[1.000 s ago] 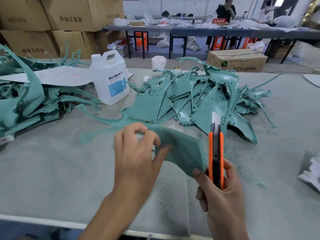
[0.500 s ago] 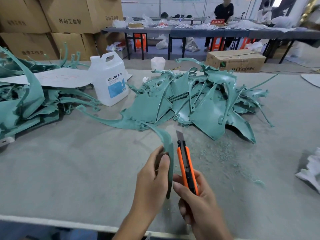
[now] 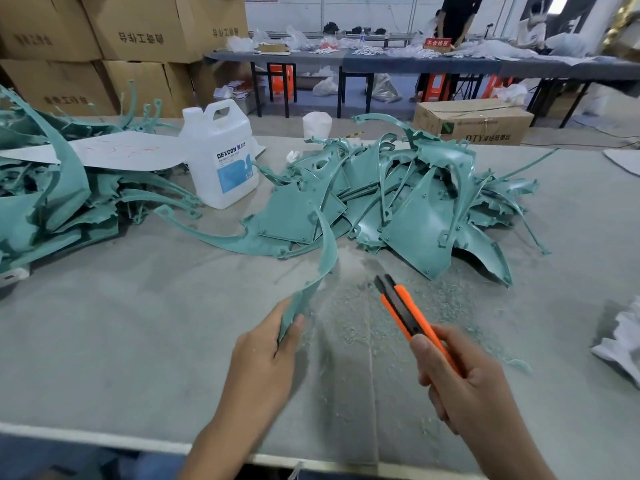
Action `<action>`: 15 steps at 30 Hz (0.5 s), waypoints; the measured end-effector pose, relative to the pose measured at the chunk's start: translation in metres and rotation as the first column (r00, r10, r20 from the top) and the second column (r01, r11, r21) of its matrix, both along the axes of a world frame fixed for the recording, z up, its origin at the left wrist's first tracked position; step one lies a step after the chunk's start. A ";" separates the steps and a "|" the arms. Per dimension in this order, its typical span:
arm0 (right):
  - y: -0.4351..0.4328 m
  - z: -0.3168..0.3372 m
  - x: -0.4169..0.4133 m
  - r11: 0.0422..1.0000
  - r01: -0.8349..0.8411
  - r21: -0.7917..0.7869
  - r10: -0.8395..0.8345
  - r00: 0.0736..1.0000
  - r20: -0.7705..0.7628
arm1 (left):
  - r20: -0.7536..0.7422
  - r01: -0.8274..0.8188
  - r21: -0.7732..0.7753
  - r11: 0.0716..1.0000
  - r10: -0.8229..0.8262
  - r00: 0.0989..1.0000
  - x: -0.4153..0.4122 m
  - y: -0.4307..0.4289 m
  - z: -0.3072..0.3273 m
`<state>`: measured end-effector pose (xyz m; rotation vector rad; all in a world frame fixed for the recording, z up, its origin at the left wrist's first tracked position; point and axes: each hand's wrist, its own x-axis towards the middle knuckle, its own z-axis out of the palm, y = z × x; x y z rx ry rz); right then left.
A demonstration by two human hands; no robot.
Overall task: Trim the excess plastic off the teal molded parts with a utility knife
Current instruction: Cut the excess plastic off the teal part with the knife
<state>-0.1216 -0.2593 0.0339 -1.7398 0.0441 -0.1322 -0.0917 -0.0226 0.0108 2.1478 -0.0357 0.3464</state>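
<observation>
My left hand (image 3: 266, 355) grips the near end of a long curved teal molded part (image 3: 325, 251). The part stands on edge and arcs away toward the middle of the table. To its right, my right hand (image 3: 464, 386) holds an orange utility knife (image 3: 412, 317) with the dark blade pointing up and left, a short gap from the part. A pile of teal molded parts (image 3: 408, 206) lies behind on the grey table (image 3: 138, 323). Another heap of teal parts (image 3: 48, 202) fills the left side.
A white DEXCON jug (image 3: 221, 157) stands between the two heaps, beside a white sheet (image 3: 114, 150). Teal shavings (image 3: 349, 320) litter the felt near my hands. White cloth (image 3: 623, 334) lies at the right edge. Cardboard boxes and people at tables are behind.
The held part has turned from flat to on edge and swung left with my left hand. The knife has come away from it to the right and tilted left.
</observation>
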 end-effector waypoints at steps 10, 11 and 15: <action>0.016 0.030 -0.010 0.947 -0.126 -0.296 0.163 0.981 0.105 | 0.086 0.018 0.272 0.962 -0.043 0.995 -0.017 0.009 0.038; 0.016 0.032 -0.010 0.944 -0.133 -0.301 0.174 0.978 0.115 | 0.081 0.025 0.269 0.963 -0.049 0.996 -0.017 0.011 0.038; 0.013 0.037 -0.007 0.926 -0.147 -0.348 0.207 0.968 0.140 | 0.119 0.043 0.234 0.971 -0.072 0.990 -0.021 0.015 0.045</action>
